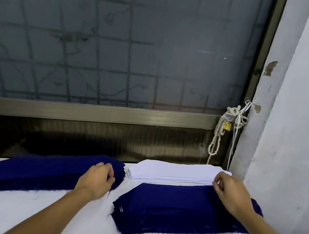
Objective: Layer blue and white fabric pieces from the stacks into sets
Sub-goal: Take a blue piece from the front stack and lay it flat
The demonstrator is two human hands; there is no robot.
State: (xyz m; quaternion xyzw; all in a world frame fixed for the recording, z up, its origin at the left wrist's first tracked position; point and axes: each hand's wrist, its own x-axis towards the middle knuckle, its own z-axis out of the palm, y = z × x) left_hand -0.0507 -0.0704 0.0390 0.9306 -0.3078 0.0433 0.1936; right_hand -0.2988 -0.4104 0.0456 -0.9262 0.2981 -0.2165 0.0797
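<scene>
- Fingers (109,168) of the left hand (97,178) are curled with the thumb drawn in, at the right end of the left blue stack (39,171). We read this as a pinch on the top layer. The knuckles partly hide the contact.
- Fingertips of the right hand (230,193) are closed in a fine pinch on the right end of the white stack (173,172), at its near edge.
- Position: the white stack lies at the far edge of the table (52,222), directly behind the right blue stack (181,208), and their edges meet. The left blue stack sits apart, with a strip of bare table between it and the other 2.
- Step in hand, as we judge it: freeing 1 blue and 1 white piece to pair.
- To do it well, we would roll thumb against forefinger to part only 1 layer, since the frayed blue edges may cling to each other.
- We would then lift from the corner and peel slowly so the layers below do not shift.
- We would check that only 1 piece has come away, then square its edges before laying it down.
- Counts: 2 blue stacks, 1 white stack, 2 hands. The pieces per stack are too fine to count, and no finished set can be told apart.
</scene>
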